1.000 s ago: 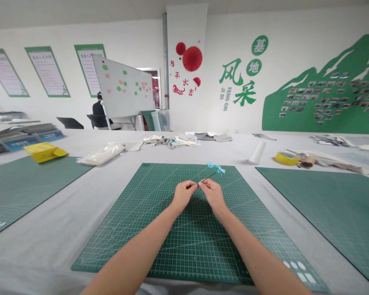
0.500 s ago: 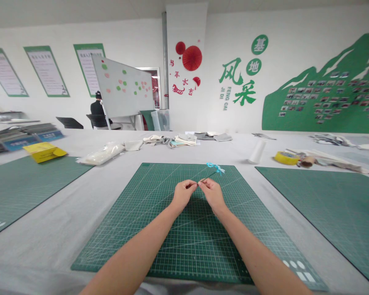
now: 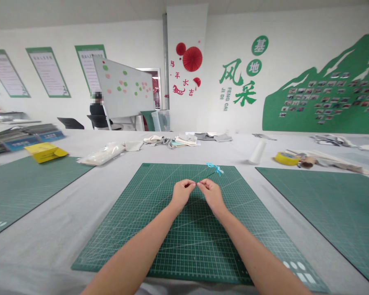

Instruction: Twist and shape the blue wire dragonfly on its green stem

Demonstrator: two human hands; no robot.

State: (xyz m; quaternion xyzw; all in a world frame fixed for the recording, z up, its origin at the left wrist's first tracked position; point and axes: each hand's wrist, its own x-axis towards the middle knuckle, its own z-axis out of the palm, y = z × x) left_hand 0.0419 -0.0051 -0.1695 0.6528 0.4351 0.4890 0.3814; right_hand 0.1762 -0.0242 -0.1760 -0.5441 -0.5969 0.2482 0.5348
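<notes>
A small light-blue flower (image 3: 215, 168) on a thin dark stem (image 3: 209, 175) points up and to the right above the cutting mat. Pinched at the fingertips, my right hand (image 3: 211, 194) grips the lower part of that stem. My left hand (image 3: 182, 194) meets it with thumb and forefinger pressed together at the stem's lower end, which the fingers hide. Both hands hover over the green gridded cutting mat (image 3: 135, 229), their fingertips nearly touching.
More green mats lie on the left (image 3: 27, 192) and right (image 3: 332, 205). Farther back are a yellow box (image 3: 46, 152), a plastic-wrapped packet (image 3: 103, 155), cloth pieces (image 3: 186, 140), a white roll (image 3: 257, 152) and yellow tape (image 3: 286, 158). Behind the table a person (image 3: 96, 108) sits by a whiteboard.
Both hands stay almost in place, with slight finger movement at the stem. The flower has turned a little; its stem still slants up to the right.
</notes>
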